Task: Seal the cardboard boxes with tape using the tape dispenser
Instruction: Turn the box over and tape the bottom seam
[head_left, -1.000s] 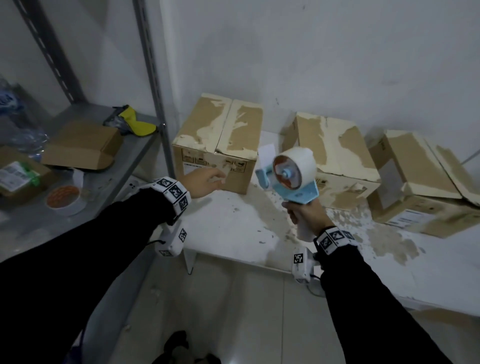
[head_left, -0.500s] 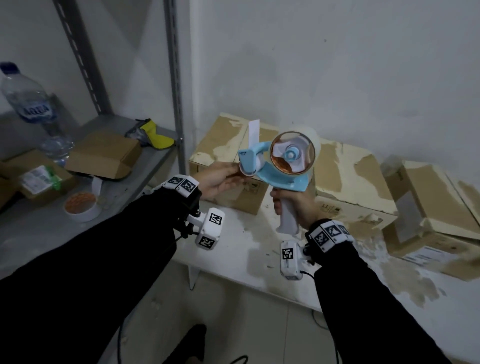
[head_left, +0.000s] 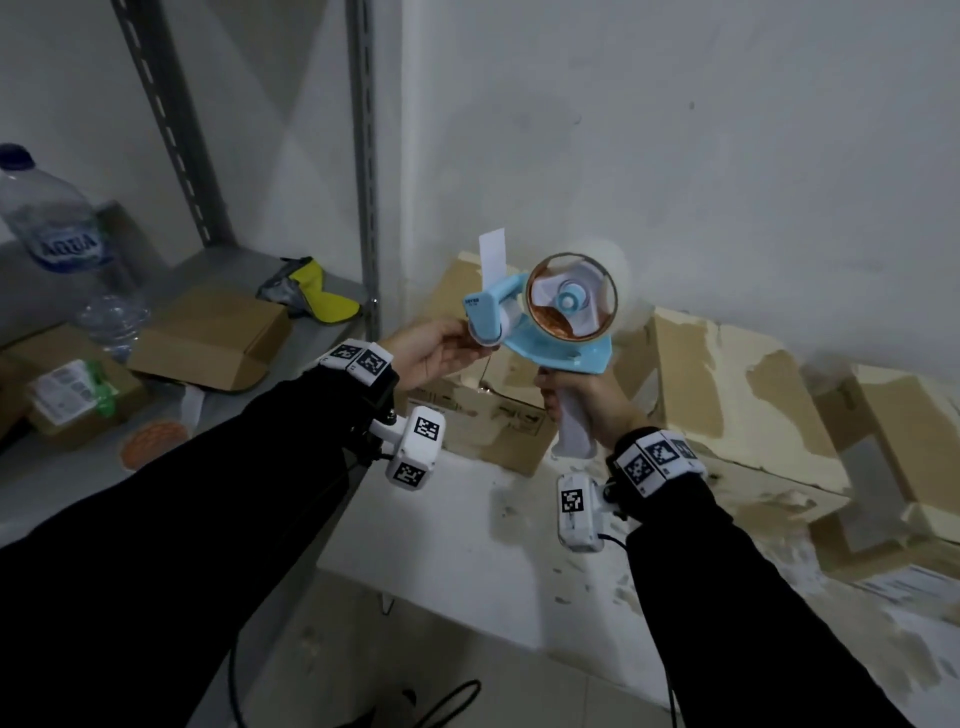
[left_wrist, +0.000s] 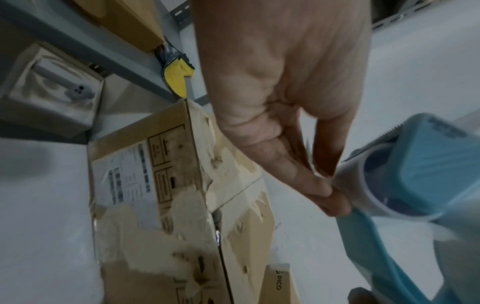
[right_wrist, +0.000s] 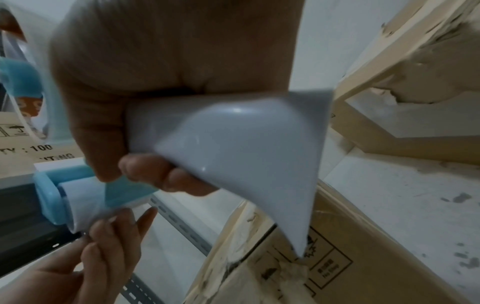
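My right hand (head_left: 571, 408) grips the white handle of a blue tape dispenser (head_left: 550, 327) and holds it up in front of the wall, with a white tab sticking up from its front. My left hand (head_left: 475, 343) pinches the clear tape end at the white roller (left_wrist: 363, 185) with thumb and forefinger (left_wrist: 330, 191). In the right wrist view my right hand (right_wrist: 155, 170) wraps the handle (right_wrist: 233, 144), and the left hand's fingertips (right_wrist: 114, 222) meet under the roller. Three worn cardboard boxes stand along the wall: left (head_left: 483, 421), middle (head_left: 727, 405), right (head_left: 909, 447).
The boxes sit on a stained white table (head_left: 441, 545). On the left, a grey metal shelf (head_left: 62, 493) carries a water bottle (head_left: 52, 228), a flat cardboard box (head_left: 208, 338), a yellow item (head_left: 327, 301) and an orange-cored tape roll (head_left: 156, 436). A shelf upright (head_left: 363, 156) rises beside the left box.
My left hand left the left box and came to the dispenser's front. The right hand raised and turned the dispenser, so its open spool side faces me.
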